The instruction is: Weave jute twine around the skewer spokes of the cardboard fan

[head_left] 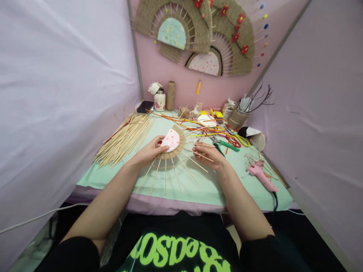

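A half-round fan (181,140) of woven twine has thin wooden sticks spreading from its rim and a white centre with pink dots (171,139). My left hand (156,148) grips it at the straight edge, thumb on the dotted face and fingers partly hidden behind. At the right side of the fan, among its sticks, my right hand (208,154) has its fingertips pinched together. A thin strand of twine (190,142) runs from the woven rim towards those fingertips; its end in the fingers is hard to see. Below the rim, several sticks (165,176) point towards me.
A pile of loose sticks (124,139) lies left. Behind are coloured pipe cleaners (195,122), a twine cone (171,95) and a bottle (159,100). Green-handled pliers (229,146), yellow-handled scissors (242,140) and a pink glue gun (262,176) lie right. Finished fans (198,26) hang behind.
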The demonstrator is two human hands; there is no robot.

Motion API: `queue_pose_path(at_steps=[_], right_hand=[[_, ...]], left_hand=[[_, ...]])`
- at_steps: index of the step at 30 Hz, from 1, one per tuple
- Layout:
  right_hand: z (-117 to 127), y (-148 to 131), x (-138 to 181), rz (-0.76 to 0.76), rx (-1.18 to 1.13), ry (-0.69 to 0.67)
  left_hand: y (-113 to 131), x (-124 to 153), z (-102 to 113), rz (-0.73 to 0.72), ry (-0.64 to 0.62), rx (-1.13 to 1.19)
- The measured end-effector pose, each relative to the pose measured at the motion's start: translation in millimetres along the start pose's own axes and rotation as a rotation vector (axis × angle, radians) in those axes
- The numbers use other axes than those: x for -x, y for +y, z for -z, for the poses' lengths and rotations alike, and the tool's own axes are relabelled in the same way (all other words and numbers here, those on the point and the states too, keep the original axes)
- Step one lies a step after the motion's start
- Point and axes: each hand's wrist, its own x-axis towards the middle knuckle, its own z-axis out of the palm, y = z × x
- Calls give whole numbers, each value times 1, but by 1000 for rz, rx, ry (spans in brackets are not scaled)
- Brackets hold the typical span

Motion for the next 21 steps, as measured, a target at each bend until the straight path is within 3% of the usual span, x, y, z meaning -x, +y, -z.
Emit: queue_pose_path(at_steps=[12,14,17,19,21], right_hand=[[8,-8,-5,221,-34,136],[6,-6,-4,333,53,221],[-2,2,1,642,342,338],[-9,8,6,807,537,330],[-14,14,10,867,645,278]], left_hand=[[7,0,6,134,108,160],[7,-2,6,118,105,224],[8,-1,5,110,103,269],[9,0,4,128,87,279],[9,1,4,153,63,277]])
